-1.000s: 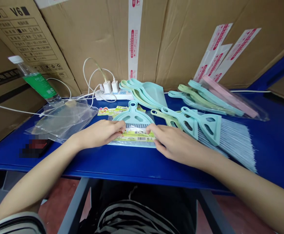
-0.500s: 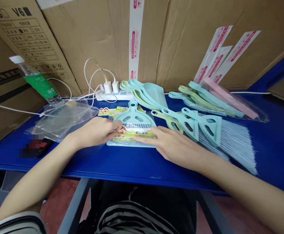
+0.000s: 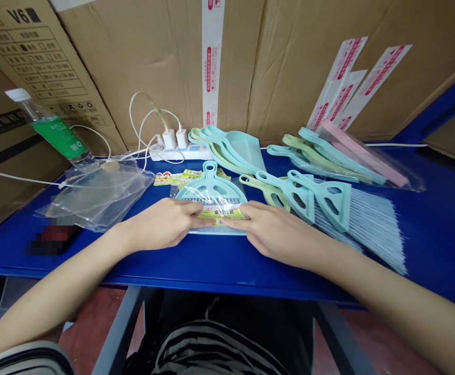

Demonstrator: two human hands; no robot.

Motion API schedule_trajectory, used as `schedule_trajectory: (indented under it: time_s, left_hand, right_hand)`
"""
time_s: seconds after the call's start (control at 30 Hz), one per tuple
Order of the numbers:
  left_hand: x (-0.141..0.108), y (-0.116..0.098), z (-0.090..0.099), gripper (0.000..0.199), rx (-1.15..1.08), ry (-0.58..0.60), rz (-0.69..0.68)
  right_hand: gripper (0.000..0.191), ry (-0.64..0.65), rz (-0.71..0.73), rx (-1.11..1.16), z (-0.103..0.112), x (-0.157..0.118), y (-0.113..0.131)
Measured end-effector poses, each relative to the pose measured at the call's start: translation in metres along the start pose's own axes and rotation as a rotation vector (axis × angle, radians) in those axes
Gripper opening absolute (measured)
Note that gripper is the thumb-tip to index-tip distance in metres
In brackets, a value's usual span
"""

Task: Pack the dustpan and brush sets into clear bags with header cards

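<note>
A light-blue hand brush (image 3: 211, 185) and dustpan lie in a clear plastic bag, handle pointing away from me. A yellow-green printed card (image 3: 231, 212) runs across the bristles. On the card's left part is my left hand (image 3: 165, 224), its thumb and index finger closed on it. My right hand (image 3: 268, 229) grips the right part the same way. The two index fingertips nearly meet at the middle, and the fingers hide much of the card. More printed cards (image 3: 184, 176) lie just behind the brush handle.
Several loose brushes (image 3: 337, 205) lie to the right. Stacked dustpans (image 3: 243, 148) and bagged sets (image 3: 360, 156) stand behind. On the left are clear plastic bags (image 3: 95, 200), a tilted bottle (image 3: 58, 135) and a pixelated dark object (image 3: 51, 239). Cables run from a power strip (image 3: 192, 152) before cardboard boxes.
My left hand has slid right along the card, from its left edge toward the middle. My right hand stays on the right part. The view has shifted slightly.
</note>
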State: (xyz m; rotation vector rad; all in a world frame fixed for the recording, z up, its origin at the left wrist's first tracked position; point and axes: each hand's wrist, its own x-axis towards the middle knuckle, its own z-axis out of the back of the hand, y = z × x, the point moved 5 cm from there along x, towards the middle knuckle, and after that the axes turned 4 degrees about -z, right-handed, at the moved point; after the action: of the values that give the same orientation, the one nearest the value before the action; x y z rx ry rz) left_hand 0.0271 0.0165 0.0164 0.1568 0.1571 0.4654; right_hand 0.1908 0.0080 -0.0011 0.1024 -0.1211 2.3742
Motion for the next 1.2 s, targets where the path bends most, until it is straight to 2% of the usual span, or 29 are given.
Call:
schedule_trajectory:
  time_s: [0.2,0.5,0.77,1.1,1.2]
  left_hand:
    - [-0.006,0.007,0.005,0.048,-0.056,-0.045,0.001]
    - [-0.015,0.023,0.009,0.047,-0.172,-0.063,0.103]
    - [-0.028,0.041,0.011,0.045,-0.239,-0.017,0.165]
    - [-0.027,0.033,0.009,0.023,-0.239,0.003,0.154]
    - [-0.024,0.034,0.007,0.025,-0.244,-0.029,0.155]
  right_hand:
    - [0.039,-0.060,0.001,0.012,0.008,-0.002,-0.003]
    - [0.035,0.014,-0.092,0.068,0.011,-0.010,-0.018]
    - [0.032,0.034,-0.116,0.128,0.015,-0.010,-0.022]
    - [0.025,-0.030,-0.059,0.121,0.016,-0.006,-0.020]
    - [0.026,-0.074,-0.030,0.078,0.015,-0.004,-0.017]
